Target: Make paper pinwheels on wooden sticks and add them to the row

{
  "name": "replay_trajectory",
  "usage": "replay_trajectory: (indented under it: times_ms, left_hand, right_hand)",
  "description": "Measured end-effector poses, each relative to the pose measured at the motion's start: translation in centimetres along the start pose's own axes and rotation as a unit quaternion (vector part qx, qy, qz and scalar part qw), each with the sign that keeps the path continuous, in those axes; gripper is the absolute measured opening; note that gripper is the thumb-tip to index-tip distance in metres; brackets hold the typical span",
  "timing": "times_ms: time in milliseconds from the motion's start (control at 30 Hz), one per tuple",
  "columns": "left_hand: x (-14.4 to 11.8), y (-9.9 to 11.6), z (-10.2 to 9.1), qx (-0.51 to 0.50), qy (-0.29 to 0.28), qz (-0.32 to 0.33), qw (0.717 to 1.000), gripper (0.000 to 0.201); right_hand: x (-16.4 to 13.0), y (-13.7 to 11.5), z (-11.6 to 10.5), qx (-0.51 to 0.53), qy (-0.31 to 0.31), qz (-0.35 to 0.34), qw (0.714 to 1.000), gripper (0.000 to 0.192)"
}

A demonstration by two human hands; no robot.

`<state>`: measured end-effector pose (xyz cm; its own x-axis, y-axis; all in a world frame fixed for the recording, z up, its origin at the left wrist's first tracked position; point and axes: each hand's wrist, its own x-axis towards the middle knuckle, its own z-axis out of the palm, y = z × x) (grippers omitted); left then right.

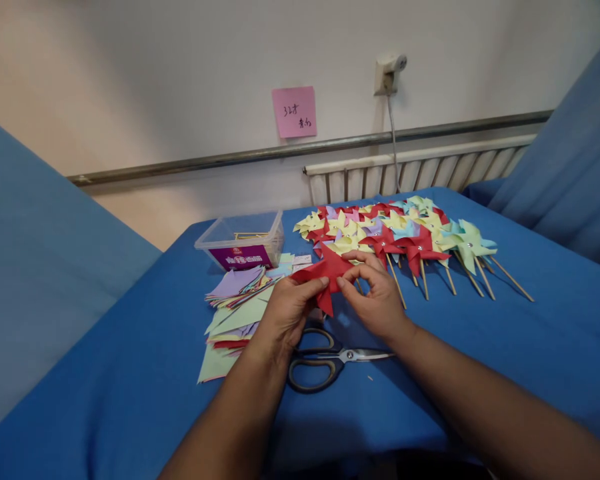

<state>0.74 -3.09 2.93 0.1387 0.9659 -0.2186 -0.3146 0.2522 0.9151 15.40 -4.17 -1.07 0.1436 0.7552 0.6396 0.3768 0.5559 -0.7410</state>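
left hand [286, 308]: pinching red paper [325, 272], frame centre
right hand [375, 293]: pinching same sheet
risk: possibly tearing paper by overpulling; elbows nudging scissors [330, 360] below

I am seeing my left hand [287, 310] and right hand [375, 297] meeting over the table [480, 360], both pinching a folded paper piece [327, 275]. Scissors [330, 360] are lying just near of the hands. A paper stack [235, 310] is sitting to the left, with a plastic box [243, 241] beyond it. Finished pinwheels [405, 237] are lying far and right, before a radiator [420, 172].
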Motion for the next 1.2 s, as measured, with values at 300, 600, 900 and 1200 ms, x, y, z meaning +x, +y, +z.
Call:
replay_trajectory:
  times_ms: [300,600,900,1200]
  left_hand:
    - [0.18,-0.27,-0.16,0.005,-0.008,0.001,1.000,0.032]
    - [0.13,-0.28,-0.10,0.004,-0.012,-0.005,1.000,0.035]
    - [0.20,-0.33,-0.22,0.013,-0.016,-0.004,1.000,0.032]
    - [0.24,-0.41,-0.18,0.021,-0.014,-0.006,1.000,0.031]
  right_hand:
    - [0.10,0.17,-0.10,-0.034,-0.004,-0.031,0.999,0.011]
    - [0.08,0.16,-0.06,-0.031,-0.013,-0.022,0.999,0.011]
    - [-0.02,-0.01,0.11,-0.021,-0.008,0.008,1.000,0.010]
    - [-0.14,-0.02,0.09,-0.010,-0.014,0.010,1.000,0.011]
